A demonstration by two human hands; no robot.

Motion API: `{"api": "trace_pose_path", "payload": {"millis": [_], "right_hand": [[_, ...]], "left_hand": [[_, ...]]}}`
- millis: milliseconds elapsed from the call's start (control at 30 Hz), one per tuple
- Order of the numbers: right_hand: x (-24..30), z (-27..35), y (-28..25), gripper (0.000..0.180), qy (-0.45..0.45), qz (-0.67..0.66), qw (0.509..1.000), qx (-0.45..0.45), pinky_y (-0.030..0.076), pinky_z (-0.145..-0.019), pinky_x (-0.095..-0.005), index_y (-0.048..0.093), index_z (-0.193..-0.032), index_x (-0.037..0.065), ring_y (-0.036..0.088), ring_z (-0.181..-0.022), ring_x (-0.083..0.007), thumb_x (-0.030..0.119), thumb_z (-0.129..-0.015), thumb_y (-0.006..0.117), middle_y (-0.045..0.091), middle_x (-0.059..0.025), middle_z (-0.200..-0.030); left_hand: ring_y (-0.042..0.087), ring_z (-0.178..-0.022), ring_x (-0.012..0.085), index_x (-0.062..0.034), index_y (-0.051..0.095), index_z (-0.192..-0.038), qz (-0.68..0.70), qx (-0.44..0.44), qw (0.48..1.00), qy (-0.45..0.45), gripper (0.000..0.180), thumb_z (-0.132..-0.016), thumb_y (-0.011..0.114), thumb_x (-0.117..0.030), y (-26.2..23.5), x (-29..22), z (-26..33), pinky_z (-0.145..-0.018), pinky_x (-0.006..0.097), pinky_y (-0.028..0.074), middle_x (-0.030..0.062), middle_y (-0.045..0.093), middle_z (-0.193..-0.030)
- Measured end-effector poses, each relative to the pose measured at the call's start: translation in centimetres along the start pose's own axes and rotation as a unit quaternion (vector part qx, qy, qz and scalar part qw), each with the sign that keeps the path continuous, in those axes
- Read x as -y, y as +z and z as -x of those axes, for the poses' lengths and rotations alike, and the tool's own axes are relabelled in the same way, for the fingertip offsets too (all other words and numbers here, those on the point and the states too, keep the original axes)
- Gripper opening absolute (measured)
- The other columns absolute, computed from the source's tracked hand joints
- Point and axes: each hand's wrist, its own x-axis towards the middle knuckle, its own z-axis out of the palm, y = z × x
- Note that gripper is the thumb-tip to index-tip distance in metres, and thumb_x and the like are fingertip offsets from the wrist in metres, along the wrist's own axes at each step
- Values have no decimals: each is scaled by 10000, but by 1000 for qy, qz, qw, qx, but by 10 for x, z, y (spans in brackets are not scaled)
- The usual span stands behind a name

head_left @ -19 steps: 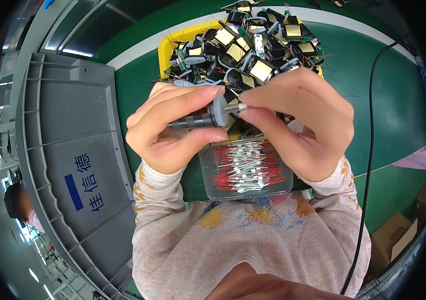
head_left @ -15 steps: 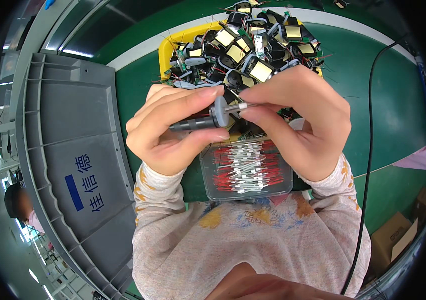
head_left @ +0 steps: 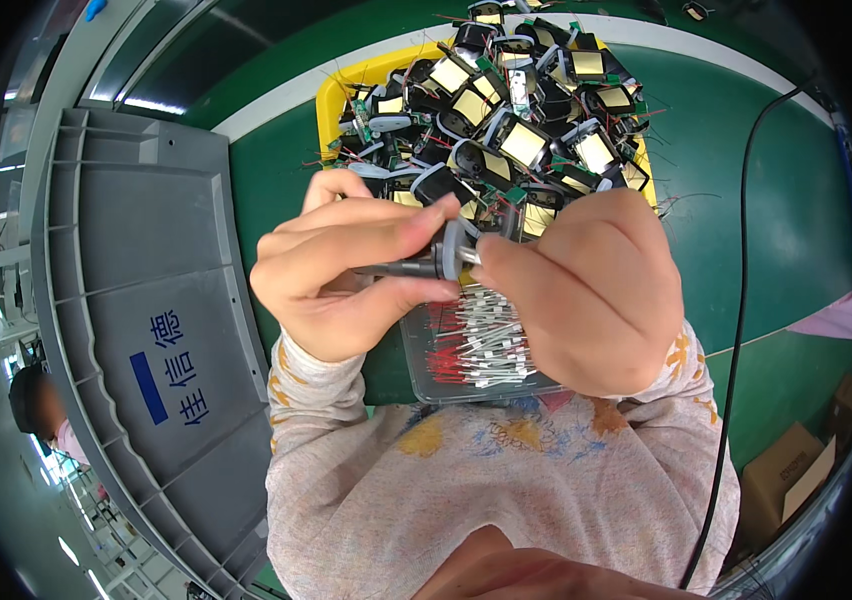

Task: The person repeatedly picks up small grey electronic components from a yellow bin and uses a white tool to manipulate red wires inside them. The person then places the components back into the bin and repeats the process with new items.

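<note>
My left hand [head_left: 331,265] is closed round a black cylindrical part [head_left: 408,268] with a grey disc [head_left: 453,250] at its right end, thumb below and fingers above. At that disc my right hand [head_left: 601,290] pinches a thin silver-white rod [head_left: 470,256], most of it hidden by the fingers. Below the hands is a clear plastic box [head_left: 426,397] of red and white thin leads [head_left: 486,350], partly covered by my right hand. Beyond them, a yellow bin [head_left: 328,110] is heaped with black and grey parts [head_left: 524,145] bearing pale yellow pads, green boards and fine wires.
A large grey crate [head_left: 161,220] stands on the left. On the right a black cable [head_left: 743,200] runs down over the green work surface [head_left: 696,110]. An open cardboard box [head_left: 786,470] sits low at the right. Another person [head_left: 36,410] is at the far left.
My right hand has turned over and come down and closer to the disc, covering more of the rod and part of the clear box. The black part has dropped slightly in my left hand.
</note>
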Motion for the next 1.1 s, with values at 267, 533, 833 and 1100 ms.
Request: {"api": "trace_pose_path", "payload": {"millis": [267, 533, 833, 1100], "right_hand": [[1, 1, -3, 281, 35, -26, 999, 33, 337, -480, -290, 640, -747, 6, 422, -550, -198, 22, -466, 651, 467, -45, -608], [-23, -8, -8, 145, 180, -176, 964, 89, 364, -529, -287, 616, -709, -2, 469, -575, -180, -22, -576, 667, 524, -64, -628], [-29, -4, 8, 278, 390, -397, 831, -26, 468, -713, -236, 554, -1043, -24, 564, -893, -108, 64, -787, 620, 596, -74, -940], [-13, -12, 24, 343, 358, -369, 856, -55, 476, -641, -218, 526, -1025, -23, 610, -742, -113, 22, -719, 675, 630, -75, -831]], "left_hand": [[626, -642, 157, 33, 654, -808, -18, 13, 1000, -6, 370, -487, 803, -73, 0, -5, 0, -621, 267, 334, 135, 671, -785], [617, -717, 143, 46, 627, -940, -46, -13, 992, -116, 391, -573, 756, 15, 11, -9, 6, -700, 257, 420, 135, 664, -884], [534, -950, 140, 26, 497, -1094, 301, -66, 891, -333, 388, -736, 644, 5, 10, 1, -2, -846, 275, 426, 98, 563, -1034], [526, -984, 160, 15, 499, -1024, 302, -80, 906, -286, 367, -702, 673, 35, 13, -7, 2, -860, 286, 433, 106, 546, -1027]]}}
